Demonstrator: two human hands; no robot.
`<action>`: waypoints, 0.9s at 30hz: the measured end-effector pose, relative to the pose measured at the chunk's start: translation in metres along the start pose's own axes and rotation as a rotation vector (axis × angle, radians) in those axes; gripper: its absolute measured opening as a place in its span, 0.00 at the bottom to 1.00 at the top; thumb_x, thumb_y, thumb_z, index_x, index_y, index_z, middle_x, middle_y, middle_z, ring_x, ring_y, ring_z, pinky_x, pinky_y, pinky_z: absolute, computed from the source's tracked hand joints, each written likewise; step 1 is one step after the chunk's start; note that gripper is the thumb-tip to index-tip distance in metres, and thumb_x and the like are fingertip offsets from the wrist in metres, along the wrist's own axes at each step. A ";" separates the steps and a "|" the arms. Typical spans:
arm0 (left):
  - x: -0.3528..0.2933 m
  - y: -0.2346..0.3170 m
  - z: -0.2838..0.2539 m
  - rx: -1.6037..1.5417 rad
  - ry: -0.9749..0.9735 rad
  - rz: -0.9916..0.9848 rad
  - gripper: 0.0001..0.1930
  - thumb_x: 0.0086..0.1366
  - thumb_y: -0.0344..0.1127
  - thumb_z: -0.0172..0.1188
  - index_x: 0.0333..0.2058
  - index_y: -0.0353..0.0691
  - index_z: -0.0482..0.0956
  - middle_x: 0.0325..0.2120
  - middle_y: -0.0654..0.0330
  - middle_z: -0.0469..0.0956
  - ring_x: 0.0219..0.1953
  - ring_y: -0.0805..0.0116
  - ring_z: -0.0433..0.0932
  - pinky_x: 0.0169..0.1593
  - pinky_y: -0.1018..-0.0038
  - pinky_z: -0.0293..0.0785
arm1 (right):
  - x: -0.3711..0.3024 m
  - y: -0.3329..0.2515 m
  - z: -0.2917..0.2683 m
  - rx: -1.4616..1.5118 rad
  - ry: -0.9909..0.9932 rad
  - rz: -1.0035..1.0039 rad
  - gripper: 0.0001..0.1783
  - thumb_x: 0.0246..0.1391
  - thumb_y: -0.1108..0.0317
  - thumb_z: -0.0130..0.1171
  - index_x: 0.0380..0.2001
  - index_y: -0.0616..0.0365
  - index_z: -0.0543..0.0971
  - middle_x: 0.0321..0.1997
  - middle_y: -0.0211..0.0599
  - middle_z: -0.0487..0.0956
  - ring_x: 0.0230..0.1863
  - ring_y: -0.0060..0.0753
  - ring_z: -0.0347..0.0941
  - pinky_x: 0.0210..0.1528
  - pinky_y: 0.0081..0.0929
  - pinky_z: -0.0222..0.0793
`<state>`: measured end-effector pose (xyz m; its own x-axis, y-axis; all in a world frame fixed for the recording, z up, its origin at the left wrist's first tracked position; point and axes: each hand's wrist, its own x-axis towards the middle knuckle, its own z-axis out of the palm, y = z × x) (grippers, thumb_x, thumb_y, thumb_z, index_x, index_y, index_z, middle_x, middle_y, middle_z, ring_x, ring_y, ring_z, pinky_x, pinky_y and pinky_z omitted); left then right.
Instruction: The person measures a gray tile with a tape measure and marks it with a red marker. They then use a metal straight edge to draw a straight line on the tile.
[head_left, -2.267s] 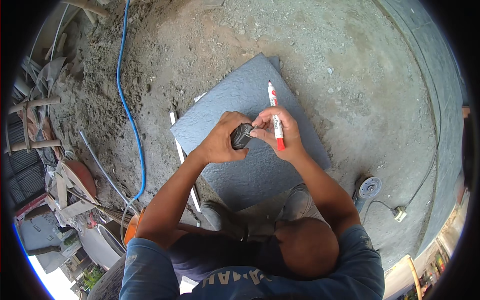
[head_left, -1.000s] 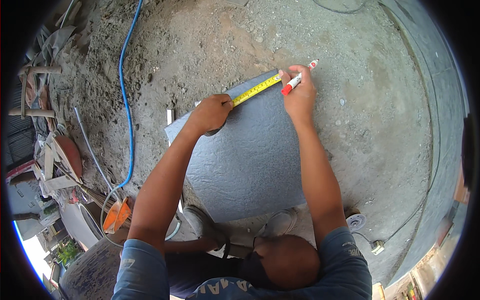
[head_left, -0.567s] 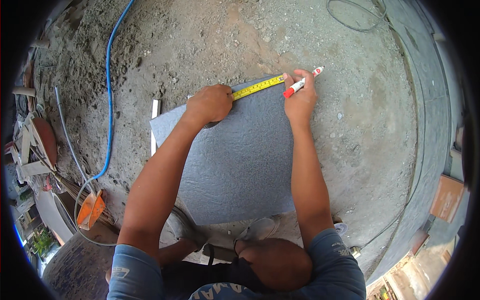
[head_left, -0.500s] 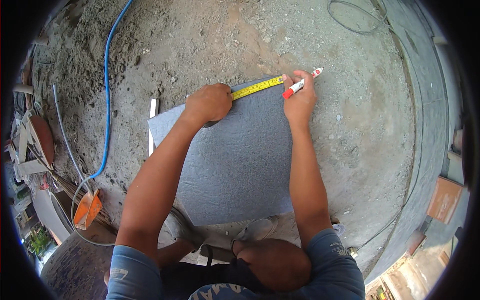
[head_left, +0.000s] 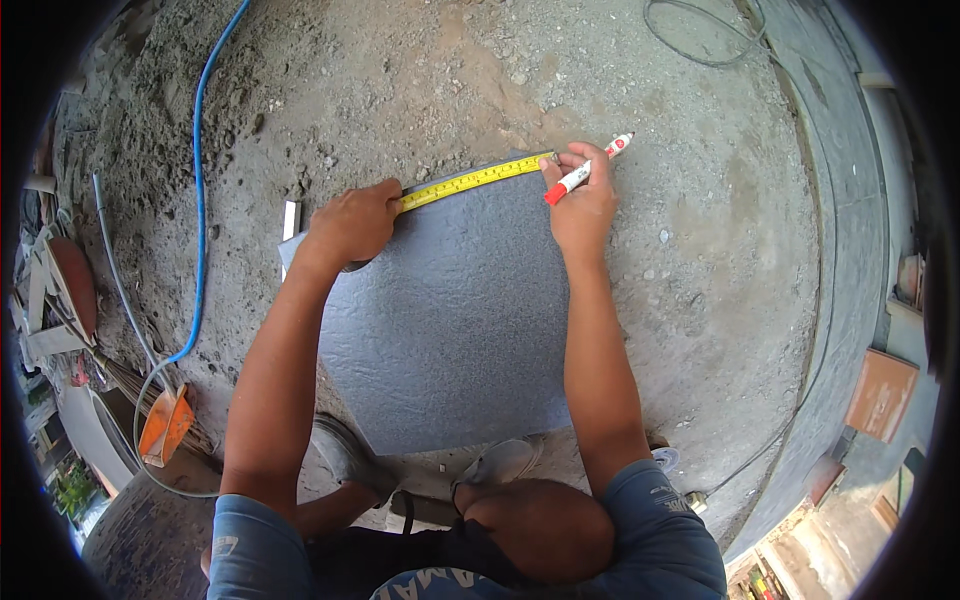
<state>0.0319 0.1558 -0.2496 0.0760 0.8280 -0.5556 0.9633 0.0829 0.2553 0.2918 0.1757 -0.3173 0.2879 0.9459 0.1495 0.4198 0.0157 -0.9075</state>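
A grey textured tile (head_left: 450, 320) lies flat in front of me. Along its far edge runs the yellow blade of a tape measure (head_left: 475, 181). My left hand (head_left: 350, 225) is closed round the tape's case near the tile's far left corner; the case is mostly hidden under the palm. At the far right corner, my right hand (head_left: 583, 215) holds a white marker (head_left: 575, 180) with a red end toward me, slanting up to the right. Its thumb and fingertips are also at the end of the blade.
A white strip (head_left: 291, 218) pokes out beyond the tile's left corner. On the left, a blue hose (head_left: 200, 200) crosses the rough ground near an orange scoop-like piece (head_left: 166, 425). A cable (head_left: 720, 62) loops at the far right, and a brown tile (head_left: 881, 395) lies beyond the kerb.
My left hand has slid left along the tile's far edge, so more yellow blade is drawn out. The right hand stays by the right corner with the marker. The view has shifted slightly.
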 end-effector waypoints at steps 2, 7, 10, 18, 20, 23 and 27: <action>-0.005 -0.007 0.002 -0.019 0.018 0.020 0.12 0.69 0.42 0.47 0.41 0.42 0.73 0.38 0.46 0.79 0.44 0.44 0.77 0.48 0.55 0.71 | 0.000 0.000 -0.001 -0.003 0.001 -0.026 0.22 0.46 0.73 0.70 0.45 0.57 0.73 0.35 0.44 0.82 0.33 0.34 0.80 0.35 0.30 0.76; -0.006 -0.009 0.003 -0.030 0.019 -0.006 0.11 0.69 0.42 0.47 0.39 0.42 0.73 0.36 0.47 0.80 0.43 0.45 0.78 0.47 0.55 0.71 | 0.000 0.000 -0.001 -0.028 0.001 -0.055 0.22 0.48 0.73 0.69 0.45 0.58 0.73 0.36 0.43 0.81 0.32 0.30 0.78 0.32 0.27 0.75; -0.004 -0.004 0.003 0.000 0.029 -0.053 0.11 0.68 0.42 0.47 0.38 0.42 0.74 0.36 0.48 0.80 0.43 0.45 0.78 0.47 0.56 0.72 | 0.000 0.000 -0.001 -0.039 -0.015 -0.056 0.21 0.49 0.72 0.69 0.46 0.58 0.73 0.37 0.42 0.81 0.31 0.27 0.77 0.29 0.25 0.75; 0.000 0.004 -0.001 0.066 0.037 -0.126 0.12 0.67 0.42 0.48 0.39 0.43 0.75 0.38 0.49 0.80 0.45 0.47 0.78 0.47 0.55 0.72 | -0.001 -0.005 0.000 -0.038 -0.022 0.010 0.21 0.49 0.73 0.68 0.47 0.58 0.74 0.36 0.44 0.82 0.34 0.32 0.80 0.34 0.29 0.76; 0.000 0.002 -0.001 0.063 0.034 -0.112 0.12 0.67 0.42 0.48 0.39 0.43 0.75 0.38 0.49 0.80 0.45 0.47 0.78 0.48 0.55 0.72 | -0.001 -0.006 0.001 -0.056 -0.015 -0.029 0.22 0.49 0.73 0.69 0.47 0.58 0.74 0.36 0.45 0.81 0.34 0.32 0.80 0.34 0.28 0.76; 0.001 0.002 -0.001 0.056 0.027 -0.110 0.12 0.67 0.43 0.49 0.40 0.43 0.76 0.39 0.49 0.80 0.46 0.47 0.78 0.48 0.55 0.71 | -0.002 -0.008 0.001 -0.078 -0.016 -0.052 0.21 0.51 0.71 0.68 0.48 0.57 0.73 0.36 0.45 0.81 0.33 0.35 0.80 0.34 0.30 0.76; 0.000 0.004 -0.003 0.046 0.017 -0.123 0.12 0.66 0.43 0.49 0.39 0.43 0.76 0.39 0.49 0.80 0.46 0.47 0.77 0.48 0.55 0.71 | -0.003 -0.012 -0.005 -0.137 -0.029 -0.040 0.20 0.57 0.66 0.63 0.51 0.58 0.72 0.39 0.43 0.81 0.38 0.31 0.79 0.40 0.29 0.74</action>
<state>0.0354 0.1579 -0.2464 -0.0477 0.8225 -0.5667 0.9758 0.1595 0.1494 0.2902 0.1711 -0.3047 0.2448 0.9543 0.1714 0.5442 0.0111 -0.8389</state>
